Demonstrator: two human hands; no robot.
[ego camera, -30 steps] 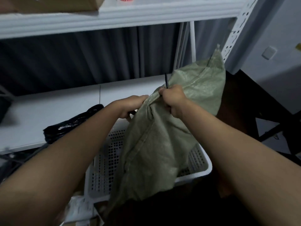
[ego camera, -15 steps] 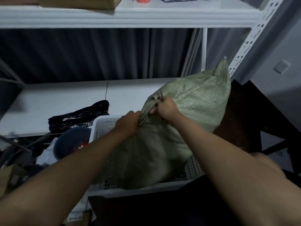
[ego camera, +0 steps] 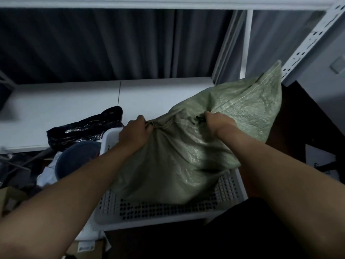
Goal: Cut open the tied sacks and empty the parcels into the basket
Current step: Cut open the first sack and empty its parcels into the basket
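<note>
A green woven sack rests in the white perforated basket, its far corner sticking up toward the shelf post. My left hand is closed on the bunched neck of the sack at its left. My right hand grips the sack fabric further right, with a small dark object at its fingertips that I cannot identify. The inside of the basket under the sack is hidden.
A black plastic bag lies on the white lower shelf. A dark round tub and papers sit left of the basket. A white shelf post rises at the right. Cardboard lies at the lower left.
The sack has come down from being held up and now rests in the basket. My hands have moved apart, the left toward the left and the right toward the right along the neck.
</note>
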